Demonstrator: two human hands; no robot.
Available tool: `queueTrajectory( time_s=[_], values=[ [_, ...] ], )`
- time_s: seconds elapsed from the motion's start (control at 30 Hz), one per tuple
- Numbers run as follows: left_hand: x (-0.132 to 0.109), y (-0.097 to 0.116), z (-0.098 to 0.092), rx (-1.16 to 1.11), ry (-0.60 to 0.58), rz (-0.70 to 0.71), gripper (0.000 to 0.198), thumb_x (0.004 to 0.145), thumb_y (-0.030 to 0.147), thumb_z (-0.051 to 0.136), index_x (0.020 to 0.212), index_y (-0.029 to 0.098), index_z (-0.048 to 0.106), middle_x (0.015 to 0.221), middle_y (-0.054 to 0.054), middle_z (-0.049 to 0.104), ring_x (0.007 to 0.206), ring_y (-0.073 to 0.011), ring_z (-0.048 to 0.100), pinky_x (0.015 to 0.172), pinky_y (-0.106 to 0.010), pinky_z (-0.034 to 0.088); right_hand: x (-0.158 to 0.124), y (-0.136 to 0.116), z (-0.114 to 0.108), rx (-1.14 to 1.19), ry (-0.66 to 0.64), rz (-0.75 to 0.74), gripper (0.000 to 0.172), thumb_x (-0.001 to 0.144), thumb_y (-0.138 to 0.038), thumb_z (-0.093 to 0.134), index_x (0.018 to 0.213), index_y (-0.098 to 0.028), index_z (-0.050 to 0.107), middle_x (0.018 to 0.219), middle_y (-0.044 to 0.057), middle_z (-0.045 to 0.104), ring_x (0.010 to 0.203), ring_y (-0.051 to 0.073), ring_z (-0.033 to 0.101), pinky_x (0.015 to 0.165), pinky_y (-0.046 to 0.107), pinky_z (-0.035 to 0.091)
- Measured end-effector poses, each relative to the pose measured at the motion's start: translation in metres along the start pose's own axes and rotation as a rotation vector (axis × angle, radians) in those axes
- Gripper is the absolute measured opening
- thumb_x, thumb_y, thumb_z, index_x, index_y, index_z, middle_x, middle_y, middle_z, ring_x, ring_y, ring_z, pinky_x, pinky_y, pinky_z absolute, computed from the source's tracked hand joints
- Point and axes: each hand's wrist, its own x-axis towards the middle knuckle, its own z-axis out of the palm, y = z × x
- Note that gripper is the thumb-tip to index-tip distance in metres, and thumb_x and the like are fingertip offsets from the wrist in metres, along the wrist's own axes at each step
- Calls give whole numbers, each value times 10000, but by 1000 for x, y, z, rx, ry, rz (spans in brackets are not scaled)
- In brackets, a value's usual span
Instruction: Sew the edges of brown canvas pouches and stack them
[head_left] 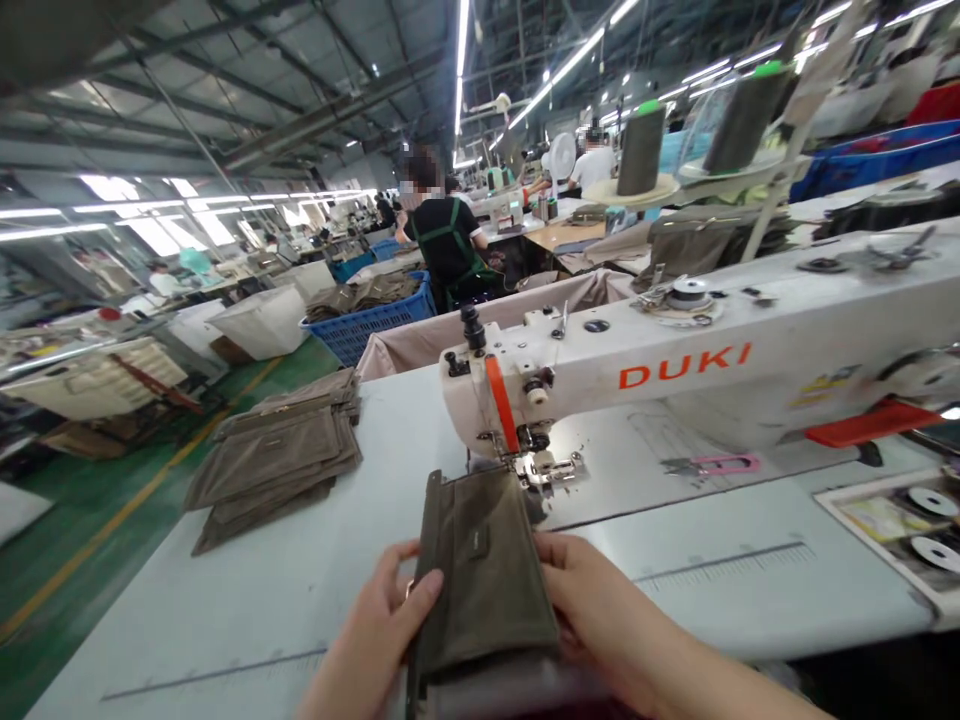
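Observation:
A brown-grey fabric pouch panel (pixel 487 590) with a small label lies in front of the sewing machine (pixel 570 370), its far edge close to the presser foot (pixel 544 468). My left hand (pixel 386 620) grips its left edge, thumb on top and fingers beneath. On the right side, my right hand (pixel 589 590) holds the other edge, its fingers partly hidden under the fabric. Whether the needle is in the fabric I cannot tell. Similar panels are piled in a stack (pixel 281 450) at the left of the table.
Pink-handled thread snips (pixel 716 465) lie under the machine arm. A bobbin tray (pixel 892 540) sits at the right edge. Thread cones (pixel 641 150) stand behind the machine. Beyond the table are a blue crate (pixel 375 325) of fabric pieces and a person in a green apron (pixel 450 240).

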Motion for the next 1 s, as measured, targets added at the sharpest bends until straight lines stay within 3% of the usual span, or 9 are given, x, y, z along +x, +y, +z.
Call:
queueTrajectory(
  time_s=[0.1,0.2,0.27,0.47,0.67,0.73,0.83,0.9,1.0],
  values=[
    [-14,-2,-3,622,273,595,540,816,454,672,1276,200,546,1200,-129,632,1094,-315,617,922,-492,518,-21,20,-4,-154,-14,42,303,790,-466,627,773,-165,599,447,-48,493,315,59,301,321,194,141],
    [-27,2,18,892,70,1118,388,883,303,627,1260,220,586,1281,-93,604,1167,-256,586,958,-370,530,-35,46,-11,-326,11,31,314,808,-465,548,703,-169,563,561,11,594,425,83,448,379,174,261],
    [-30,3,36,916,-29,1283,277,937,204,537,1201,197,622,1160,-65,672,1058,-196,642,894,-280,562,-40,59,-14,-353,55,16,313,795,-465,539,673,-177,524,595,19,597,487,94,479,410,173,296],
    [-29,-9,56,838,-28,1288,324,1016,186,349,1056,133,666,955,-71,721,844,-178,680,766,-282,602,-44,74,-16,-321,77,8,310,820,-448,522,659,-183,516,615,36,632,467,102,474,393,187,297],
    [-32,-10,65,771,12,1222,252,971,152,424,1000,134,673,919,-73,718,804,-190,660,737,-307,586,-47,71,-14,-237,28,-104,197,799,-346,520,700,-175,529,683,16,618,619,130,562,516,202,399],
    [-32,-10,67,762,22,1214,211,954,174,470,999,135,672,911,-73,716,791,-191,659,723,-310,580,-51,68,-17,-329,18,-115,116,774,-266,507,714,-175,547,680,-1,603,642,134,575,547,205,414],
    [-32,-12,65,817,-8,1241,179,955,177,503,999,159,675,925,-61,722,780,-186,670,716,-312,575,-61,66,-28,-720,68,-145,82,761,-154,533,786,-181,606,680,-15,622,609,132,582,526,205,411],
    [-31,-14,62,838,-27,1264,205,960,125,484,1020,168,674,954,-56,725,798,-177,675,730,-301,570,-66,64,-36,-1039,156,-342,119,803,-106,532,819,-191,613,727,-2,640,634,145,601,557,221,447],
    [-31,-14,62,837,-20,1278,275,976,78,414,1062,144,667,973,-68,726,818,-167,673,749,-289,567,-67,59,-45,-1376,259,-812,204,900,-88,449,895,-181,630,820,43,651,711,172,618,627,260,510]
  ],
)
